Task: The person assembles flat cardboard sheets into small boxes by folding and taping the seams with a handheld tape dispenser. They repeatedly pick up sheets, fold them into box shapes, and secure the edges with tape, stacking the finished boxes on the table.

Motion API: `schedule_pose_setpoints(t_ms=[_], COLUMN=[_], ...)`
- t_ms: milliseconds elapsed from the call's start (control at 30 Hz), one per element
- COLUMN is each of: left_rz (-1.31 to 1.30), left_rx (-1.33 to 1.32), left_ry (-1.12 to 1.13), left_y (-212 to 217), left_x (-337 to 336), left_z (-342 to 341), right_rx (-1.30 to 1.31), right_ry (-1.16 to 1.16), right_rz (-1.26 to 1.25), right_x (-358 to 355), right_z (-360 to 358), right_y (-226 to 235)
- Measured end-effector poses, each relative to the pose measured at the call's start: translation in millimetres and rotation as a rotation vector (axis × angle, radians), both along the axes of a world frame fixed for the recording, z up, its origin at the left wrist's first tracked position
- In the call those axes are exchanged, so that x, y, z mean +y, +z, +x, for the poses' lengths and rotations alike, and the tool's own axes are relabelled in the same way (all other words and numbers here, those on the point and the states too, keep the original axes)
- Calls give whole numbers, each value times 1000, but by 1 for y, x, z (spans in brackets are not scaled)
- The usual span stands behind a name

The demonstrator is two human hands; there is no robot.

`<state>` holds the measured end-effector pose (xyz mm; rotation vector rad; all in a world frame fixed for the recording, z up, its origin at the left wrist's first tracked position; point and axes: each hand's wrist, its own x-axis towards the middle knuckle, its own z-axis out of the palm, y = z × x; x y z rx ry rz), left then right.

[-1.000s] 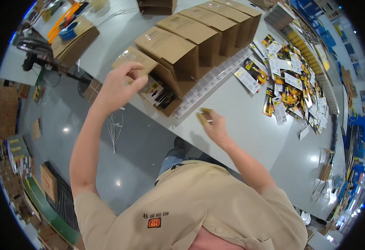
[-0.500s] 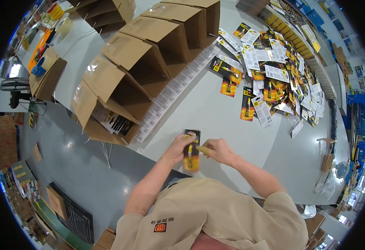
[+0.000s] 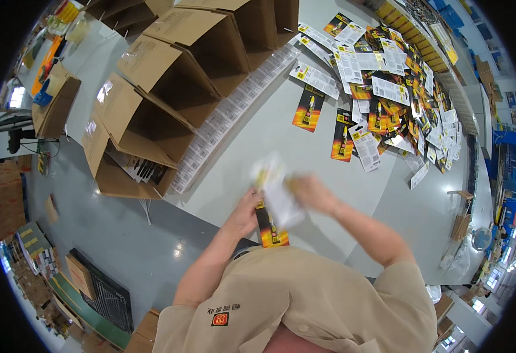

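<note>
My left hand [image 3: 244, 213] is closed on a black, yellow and orange blister card [image 3: 273, 236] with a small tube on it, near the table's front edge. A second card [image 3: 282, 200], white side up and blurred, lies across the upper part of the first one. At its right edge is my right hand [image 3: 313, 193], also smeared by motion, with its fingers apparently closed on that card. Something yellowish covers a fingertip of this hand. A large heap of similar blister cards [image 3: 391, 88] spreads over the far right, some face up, others white side up.
Open cardboard boxes [image 3: 146, 112] stand in a slanting row at left; the nearest holds several cards. Beside them runs a strip of white printed labels [image 3: 234, 120]. A face-up card [image 3: 308, 110] lies near the heap. A fan [image 3: 13, 126] stands beyond the left table edge.
A face-up card at the heap's near left edge is gone from there. A blurred white-backed card now shows between my hands. The view has shifted slightly.
</note>
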<state>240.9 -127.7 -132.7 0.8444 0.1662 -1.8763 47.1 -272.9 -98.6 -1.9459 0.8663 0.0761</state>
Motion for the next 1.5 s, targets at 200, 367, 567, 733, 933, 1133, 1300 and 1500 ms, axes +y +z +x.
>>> schedule_pose_setpoints(t_ms=[200, 367, 567, 733, 933, 1133, 1300, 1500], left_rz=[-28, -39, -101, -181, -73, -70, -222, -155], left_rx=[-220, -294, -34, -98, -41, -130, -273, -198], left_ry=[-217, -275, -110, -184, -132, -255, -394, -439], left_y=[-7, -18, -21, -12, -28, -36, -3, 17], left_x=[5, 8, -6, -7, -9, -13, -31, -43], left_z=[-3, 23, 3, -2, 21, 12, -2, -1], right_rx=[189, 204, 65, 735, 133, -292, -147, 298], right_ry=[-137, -82, 305, -118, -372, -596, -1254, -857], right_rz=[-919, -873, -548, -749, -649, 781, 783, -193], right_x=[-154, -210, -41, -194, -113, 61, 138, 34], right_z=[11, -6, -12, 14, -9, -21, 0, -63], right_y=[-25, -43, 1, -32, -87, 13, 19, -10])
